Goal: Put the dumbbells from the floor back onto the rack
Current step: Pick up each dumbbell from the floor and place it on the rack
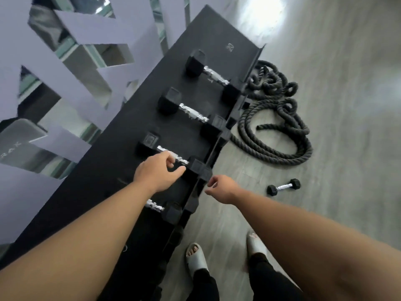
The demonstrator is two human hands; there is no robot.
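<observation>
A black rack [121,170] runs diagonally from lower left to upper right. Several black hex dumbbells with silver handles lie across it. My left hand [157,172] hovers just over the handle of the third dumbbell [173,156], fingers apart and curled, holding nothing. A fourth dumbbell [162,208] shows partly under my left forearm. My right hand [223,187] hangs beside the rack's front edge, fingers loosely curled and empty. One small dumbbell [283,187] lies on the grey floor to the right of my right hand.
A thick black battle rope [273,118] lies coiled on the floor by the rack's far end. My feet in light slides [196,259] stand close to the rack's front edge. A mirrored wall with pale panels [65,61] stands behind the rack.
</observation>
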